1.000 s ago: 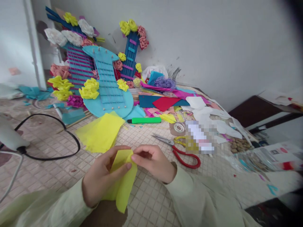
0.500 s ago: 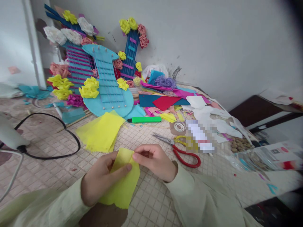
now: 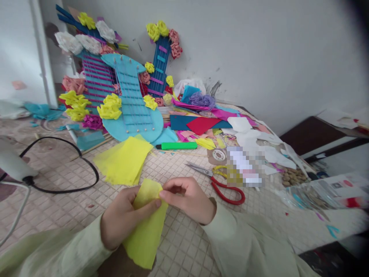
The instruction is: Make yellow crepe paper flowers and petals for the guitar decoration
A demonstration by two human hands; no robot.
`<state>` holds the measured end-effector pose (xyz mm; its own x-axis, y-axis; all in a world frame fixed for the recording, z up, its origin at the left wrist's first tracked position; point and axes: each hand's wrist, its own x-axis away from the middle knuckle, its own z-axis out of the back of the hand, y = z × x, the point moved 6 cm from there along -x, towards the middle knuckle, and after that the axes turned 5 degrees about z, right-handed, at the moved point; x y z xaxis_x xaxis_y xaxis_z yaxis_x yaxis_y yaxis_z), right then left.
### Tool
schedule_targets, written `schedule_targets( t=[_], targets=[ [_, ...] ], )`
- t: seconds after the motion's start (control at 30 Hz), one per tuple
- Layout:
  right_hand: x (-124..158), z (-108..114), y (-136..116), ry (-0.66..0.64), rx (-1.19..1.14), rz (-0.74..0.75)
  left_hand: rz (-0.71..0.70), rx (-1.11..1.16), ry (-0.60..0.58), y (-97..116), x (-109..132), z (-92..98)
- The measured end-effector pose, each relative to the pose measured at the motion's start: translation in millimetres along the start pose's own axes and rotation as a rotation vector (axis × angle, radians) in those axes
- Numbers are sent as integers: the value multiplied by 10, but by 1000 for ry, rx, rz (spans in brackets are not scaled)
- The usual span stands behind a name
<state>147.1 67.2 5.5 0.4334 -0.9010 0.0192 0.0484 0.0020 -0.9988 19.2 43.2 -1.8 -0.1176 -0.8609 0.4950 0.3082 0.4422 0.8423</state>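
A strip of thin yellow crepe paper (image 3: 145, 238) hangs between my two hands, low over the table. My left hand (image 3: 123, 215) grips it from the left, thumb across the front and fingers behind. At the paper's upper right edge, my right hand (image 3: 186, 196) pinches it between thumb and fingertips. Just beyond lies a stack of yellow crepe sheets (image 3: 123, 159). To the right of my right hand rest scissors with red handles (image 3: 227, 192), their blades pointing left. A green marker (image 3: 178, 146) lies farther back.
Blue card instruments (image 3: 131, 100) trimmed with paper flowers lean against the wall. A white corded tool (image 3: 13, 161) stands at left, its black cord looped on the table. Coloured paper (image 3: 201, 125), purple yarn (image 3: 201, 100), white scraps and a bag of brown pieces (image 3: 294, 176) fill the back right.
The yellow paper has turned slightly, and its lower end now reaches farther down. My hands keep nearly the same hold and position.
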Motion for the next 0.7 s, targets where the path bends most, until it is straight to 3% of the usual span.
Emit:
schedule_targets(
  t=[0.7],
  targets=[
    [7,14,4,40,-75,-49,-32,-63,-45,-26,-8,-35]
  ],
)
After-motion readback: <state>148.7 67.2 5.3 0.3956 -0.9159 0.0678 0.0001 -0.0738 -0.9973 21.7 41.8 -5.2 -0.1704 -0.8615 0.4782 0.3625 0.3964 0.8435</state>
